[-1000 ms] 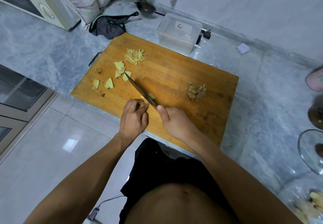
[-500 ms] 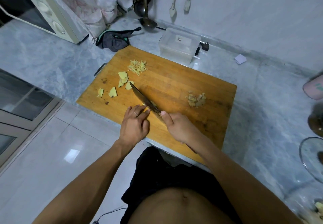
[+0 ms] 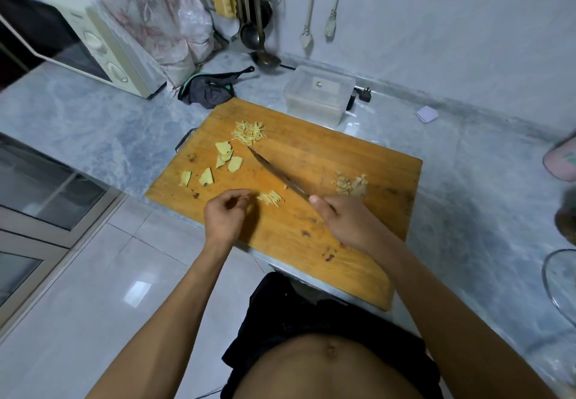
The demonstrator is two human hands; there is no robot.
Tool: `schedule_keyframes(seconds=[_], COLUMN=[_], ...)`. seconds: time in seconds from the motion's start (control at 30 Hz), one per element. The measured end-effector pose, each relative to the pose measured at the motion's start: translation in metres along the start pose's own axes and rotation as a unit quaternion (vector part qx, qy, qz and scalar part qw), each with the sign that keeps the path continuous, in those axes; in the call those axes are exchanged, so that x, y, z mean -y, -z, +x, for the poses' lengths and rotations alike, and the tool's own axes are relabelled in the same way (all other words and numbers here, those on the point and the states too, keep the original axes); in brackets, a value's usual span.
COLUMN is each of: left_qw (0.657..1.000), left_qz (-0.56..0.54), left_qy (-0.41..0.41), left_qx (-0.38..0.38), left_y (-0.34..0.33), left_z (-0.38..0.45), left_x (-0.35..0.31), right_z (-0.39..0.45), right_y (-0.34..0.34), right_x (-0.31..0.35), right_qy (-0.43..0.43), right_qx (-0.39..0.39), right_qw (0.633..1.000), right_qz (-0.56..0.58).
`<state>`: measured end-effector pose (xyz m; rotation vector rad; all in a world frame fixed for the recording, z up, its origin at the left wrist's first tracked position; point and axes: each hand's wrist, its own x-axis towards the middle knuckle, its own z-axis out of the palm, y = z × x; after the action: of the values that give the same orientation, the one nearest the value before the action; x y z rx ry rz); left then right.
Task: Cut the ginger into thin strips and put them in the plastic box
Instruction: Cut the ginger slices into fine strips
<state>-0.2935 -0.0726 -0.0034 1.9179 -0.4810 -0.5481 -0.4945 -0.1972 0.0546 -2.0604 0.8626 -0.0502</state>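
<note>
Gripping the knife (image 3: 277, 174) by its handle, the right hand (image 3: 349, 221) holds the blade slanted across the middle of the wooden cutting board (image 3: 358, 242), tip toward the board's far left corner. The left hand (image 3: 226, 214) hovers at the board's near left edge with fingers loosely curled; motion blur hides whether they pinch anything. Just right of those fingers lies a small heap of freshly cut ginger strips (image 3: 270, 196). A larger pile of strips (image 3: 248, 131) sits near the far left corner, with several flat ginger slices (image 3: 225, 154) between it and the left edge. Ginger peelings (image 3: 350, 183) rest toward the board's right side. The clear plastic box (image 3: 318, 94) stands on the marble worktop (image 3: 93, 124) just beyond the board's far edge, apart from all the ginger.
</note>
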Motion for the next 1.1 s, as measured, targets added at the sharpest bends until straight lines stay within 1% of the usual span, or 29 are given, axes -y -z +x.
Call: schedule_keyframes(seconds=[0.07, 0.17, 0.2, 0.23, 0.27, 0.33, 0.37, 0.43, 0.47, 0.5, 0.57, 0.7, 0.8, 0.9, 0.97, 1.03, 1.1], left_qw=[0.998, 0.99, 0.985, 0.98, 0.974, 0.947, 0.931, 0.908, 0.9, 0.896, 0.904, 0.934, 0.958, 0.981, 0.989, 0.99, 0.986], left_qz=[-0.026, 0.002, 0.034, 0.077, 0.128, 0.222, 0.251, 0.27, 0.266, 0.257, 0.219, 0.148, 0.116, 0.011, -0.056, -0.125, -0.153], left_qy=[-0.008, -0.083, -0.121, -0.156, -0.183, -0.212, -0.21, -0.16, -0.125, -0.098, -0.064, -0.037, -0.021, 0.027, 0.027, 0.035, 0.063], left_qx=[-0.051, -0.113, -0.116, -0.095, -0.048, 0.091, 0.158, 0.277, 0.321, 0.348, 0.36, 0.322, 0.263, 0.193, 0.131, 0.057, -0.003], left_y=[0.007, 0.018, 0.021, 0.022, 0.022, 0.017, 0.012, 0.002, -0.003, -0.006, -0.011, -0.012, -0.011, -0.004, 0.002, 0.007, 0.01], left_z=[-0.001, -0.001, 0.001, 0.003, 0.006, 0.012, 0.016, 0.021, 0.023, 0.026, 0.031, 0.037, 0.04, 0.042, 0.045, 0.048, 0.047], left_x=[-0.004, -0.011, -0.015, -0.02, -0.025, -0.033, -0.037, -0.045, -0.048, -0.05, -0.051, -0.046, -0.042, -0.044, -0.045, -0.043, -0.037], right_z=[-0.002, -0.007, -0.009, -0.01, -0.011, -0.011, -0.012, -0.014, -0.014, -0.015, -0.015, -0.018, -0.021, -0.027, -0.031, -0.032, -0.031], right_y=[0.002, 0.006, 0.006, 0.005, 0.003, -0.001, -0.003, -0.006, -0.007, -0.009, -0.01, -0.011, -0.01, -0.004, 0.001, 0.004, 0.006], right_x=[-0.006, -0.011, -0.013, -0.015, -0.017, -0.022, -0.024, -0.025, -0.025, -0.026, -0.029, -0.034, -0.039, -0.042, -0.041, -0.041, -0.042], right_qy=[0.036, 0.066, 0.084, 0.105, 0.127, 0.174, 0.2, 0.231, 0.237, 0.246, 0.266, 0.274, 0.271, 0.254, 0.213, 0.128, 0.059], right_qx=[-0.007, -0.024, -0.031, -0.036, -0.036, -0.043, -0.05, -0.061, -0.064, -0.071, -0.09, -0.098, -0.092, -0.113, -0.096, -0.059, -0.052], right_qw=[0.997, 0.979, 0.97, 0.961, 0.953, 0.936, 0.928, 0.915, 0.912, 0.907, 0.898, 0.898, 0.902, 0.908, 0.929, 0.963, 0.982], right_qz=[-0.062, -0.19, -0.225, -0.253, -0.273, -0.302, -0.31, -0.325, -0.33, -0.334, -0.338, -0.33, -0.325, -0.314, -0.286, -0.228, -0.171])
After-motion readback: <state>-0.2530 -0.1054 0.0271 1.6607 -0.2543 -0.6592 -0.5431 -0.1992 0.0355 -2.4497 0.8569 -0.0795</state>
